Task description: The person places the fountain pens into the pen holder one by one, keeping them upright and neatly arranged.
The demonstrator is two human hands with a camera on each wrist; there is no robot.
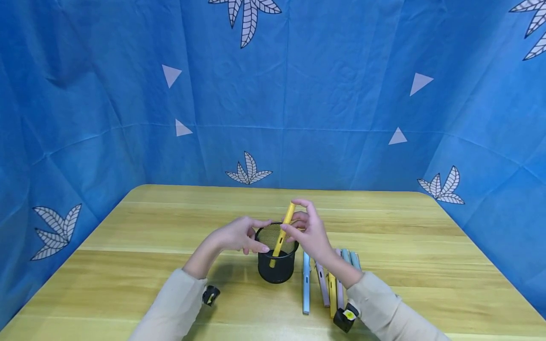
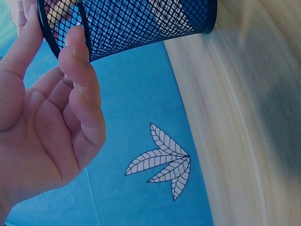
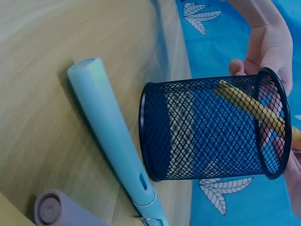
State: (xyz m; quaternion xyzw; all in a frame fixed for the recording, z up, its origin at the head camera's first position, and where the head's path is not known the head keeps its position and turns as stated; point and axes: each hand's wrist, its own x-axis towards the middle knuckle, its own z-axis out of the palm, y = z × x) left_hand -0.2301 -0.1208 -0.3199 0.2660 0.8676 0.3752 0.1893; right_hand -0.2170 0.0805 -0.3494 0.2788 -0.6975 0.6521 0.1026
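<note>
Right hand, grip pinching yellow pen, partly inside mesh pen cup; left hand holding cup; likely insertion; next: lower, release.

The left hand and right hand are bare; the left sleeve and right sleeve are plain pale beige, loose and creased. The left wrist unit is small and black; the right wrist unit, also black, bears a bright yellow marking.

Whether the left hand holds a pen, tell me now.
No, the right hand holds a yellow pen; the left hand is at the mesh cup.
</note>
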